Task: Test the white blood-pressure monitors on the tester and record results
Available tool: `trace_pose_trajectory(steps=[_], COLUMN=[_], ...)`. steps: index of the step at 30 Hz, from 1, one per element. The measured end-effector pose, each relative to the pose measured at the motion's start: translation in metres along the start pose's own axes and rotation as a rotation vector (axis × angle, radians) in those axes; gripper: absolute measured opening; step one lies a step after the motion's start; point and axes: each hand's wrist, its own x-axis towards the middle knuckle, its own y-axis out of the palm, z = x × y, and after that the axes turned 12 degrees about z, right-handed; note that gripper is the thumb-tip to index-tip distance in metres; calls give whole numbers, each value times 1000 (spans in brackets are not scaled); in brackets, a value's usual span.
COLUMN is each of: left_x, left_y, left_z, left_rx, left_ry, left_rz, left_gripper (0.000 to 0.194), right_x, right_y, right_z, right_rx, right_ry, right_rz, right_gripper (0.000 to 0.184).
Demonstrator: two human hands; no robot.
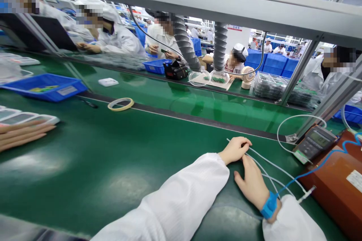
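Observation:
My left hand (234, 150) is closed around a thin pale tube (273, 165), whose short end pokes out past the far side of the hand. Just below it, my right hand (251, 181) lies over the green work surface with the thumb apart and the fingers stretched toward my left hand. Its fingertips are partly hidden behind the left hand. Around my right wrist is a blue wrist strap (269, 205) with a blue cord (319, 165) running right. Loops of the tube pass behind my right hand toward a brown-orange box (336, 184).
A handheld meter (315, 142) stands by the frame post at right. Left lie a tape roll (111, 104), a blue tray (72, 86), and a co-worker's hand (25, 135) beside white-framed pieces. Suction hoses (220, 45) hang across the bench, where other people sit.

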Motion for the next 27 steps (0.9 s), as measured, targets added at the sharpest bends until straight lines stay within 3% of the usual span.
trace_pose_trajectory(steps=[22, 25, 27], left_x=[-1, 2, 1], left_y=[0, -2, -7], left_z=[0, -9, -28], left_rx=[-12, -40, -59], left_ry=[-13, -29, -22], left_rz=[20, -12, -61], left_gripper=[26, 23, 22], right_x=[-1, -1, -1], right_y=[0, -2, -5], right_z=[0, 0, 1], right_rx=[-29, -12, -3], right_ry=[2, -8, -65], right_rz=[24, 25, 48], right_gripper=[51, 49, 44])
